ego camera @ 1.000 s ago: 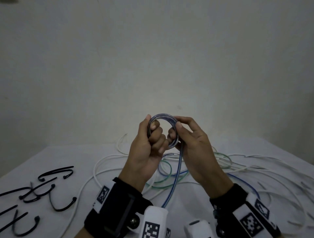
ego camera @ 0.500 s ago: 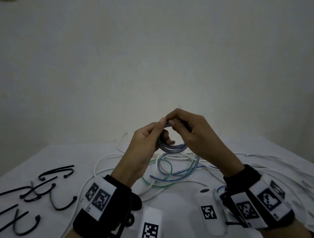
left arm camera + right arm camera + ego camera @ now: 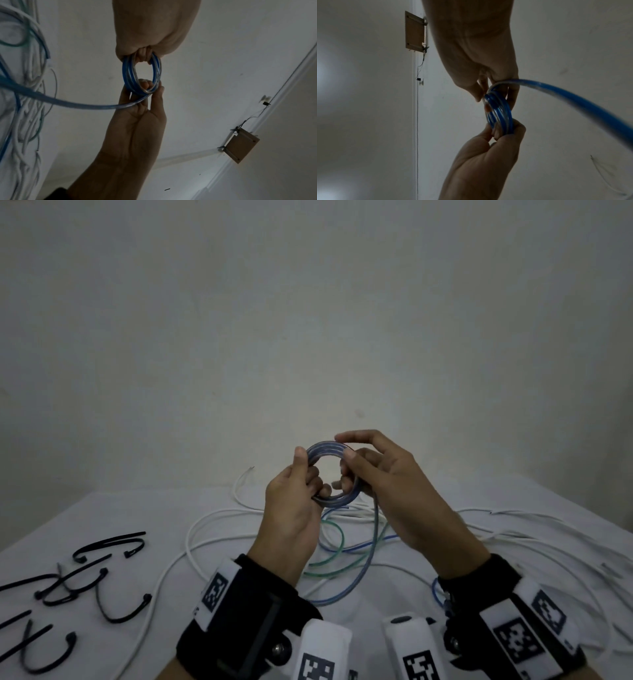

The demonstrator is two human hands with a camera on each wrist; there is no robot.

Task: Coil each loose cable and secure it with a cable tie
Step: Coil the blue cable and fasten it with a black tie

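Observation:
A blue cable is wound into a small coil held up above the table, facing me. My left hand grips the coil's left side, thumb on the outside and fingers curled through the ring. On the right side my right hand pinches the coil between thumb and fingers. The cable's free length hangs from the right hand down to the table. In the right wrist view the coil sits between the two hands. Several black cable ties lie at the table's left.
Loose white cables sprawl over the white table, more of them at the right. A green cable and another blue one lie under my hands. A plain wall stands behind the table.
The coil has turned from lying nearly flat to standing upright facing me. My right hand has come round from the top to the coil's right side, and the loose cable has shortened.

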